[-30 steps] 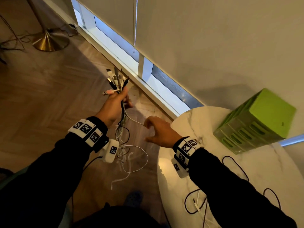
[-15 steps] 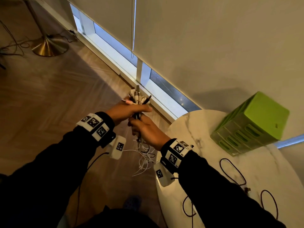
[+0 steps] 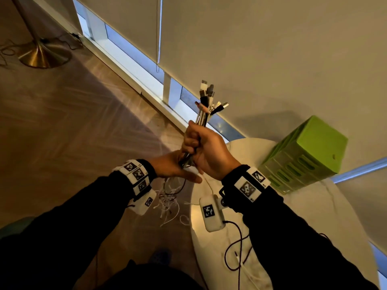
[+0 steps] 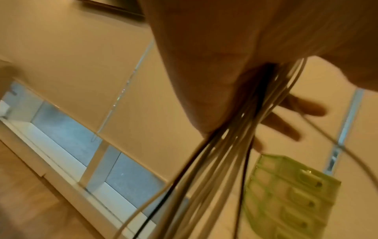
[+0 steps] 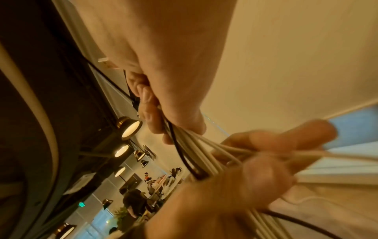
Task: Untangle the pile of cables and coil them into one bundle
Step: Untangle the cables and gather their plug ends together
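Note:
A bundle of white and black cables (image 3: 202, 118) stands upright, plug ends (image 3: 207, 97) fanned out at the top. My right hand (image 3: 196, 143) grips the bundle in a fist just below the plugs; the right wrist view shows its fingers (image 5: 149, 105) curled round the cables (image 5: 196, 145). My left hand (image 3: 176, 169) sits directly beneath, fingers (image 4: 296, 106) stretched out straight, with the cables (image 4: 225, 145) running past its palm. The loose tails (image 3: 169, 197) hang tangled below both hands, over the floor.
A round white marble table (image 3: 314, 206) lies under my right arm, with a green slatted crate (image 3: 310, 155) at its back and a dark cable (image 3: 236, 254) on its top. A brass lamp base (image 3: 41, 57) stands far left on the wooden floor.
My right hand has closed on the bundle and lifted it higher and to the right. My left hand has left the plug ends and dropped below the right hand, fingers straightened.

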